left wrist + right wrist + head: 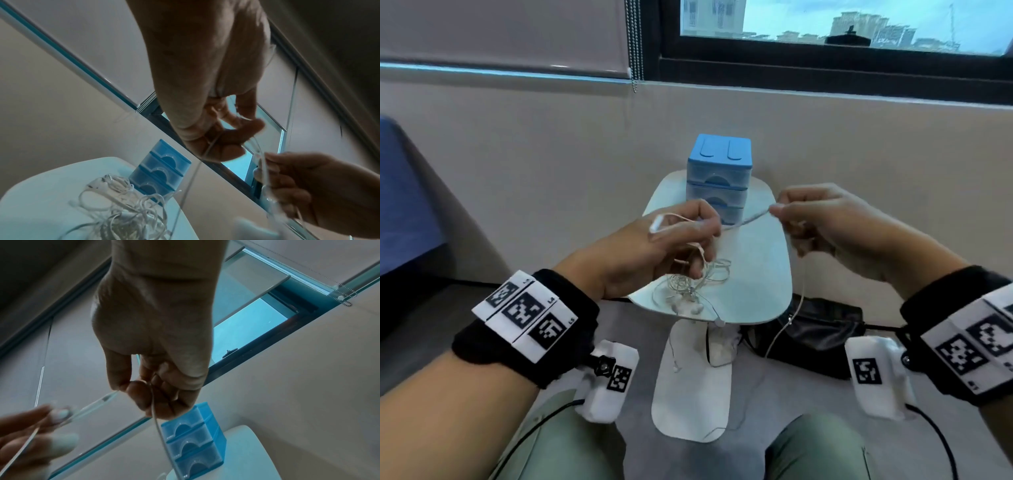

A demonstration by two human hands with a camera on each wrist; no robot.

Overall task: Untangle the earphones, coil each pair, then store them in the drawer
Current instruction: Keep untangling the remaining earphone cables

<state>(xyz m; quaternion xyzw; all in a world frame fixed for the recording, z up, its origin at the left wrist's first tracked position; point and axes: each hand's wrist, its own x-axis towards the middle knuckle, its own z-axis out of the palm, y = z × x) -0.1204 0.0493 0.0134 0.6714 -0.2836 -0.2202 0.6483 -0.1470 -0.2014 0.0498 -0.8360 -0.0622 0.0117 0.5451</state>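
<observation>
A white earphone cable (744,222) runs taut between my two hands above the small white table (763,274). My left hand (698,228) pinches one end, with cable looped over its fingers and a white plug (656,224) lying on its back. My right hand (779,209) pinches the other end; from it the cable (796,308) hangs past the table edge. In the right wrist view the hanging cable (162,434) drops from my right hand (131,388). A tangled heap of white earphones (693,284) (123,209) lies on the table. The blue three-drawer box (719,178) (193,436) stands behind, drawers closed.
The table sits on a white pedestal base (693,383) between my knees. A black bag (818,329) lies on the floor to the right. A wall with a window (842,27) and a blind chain (635,44) is behind. A blue seat (404,198) is at the left.
</observation>
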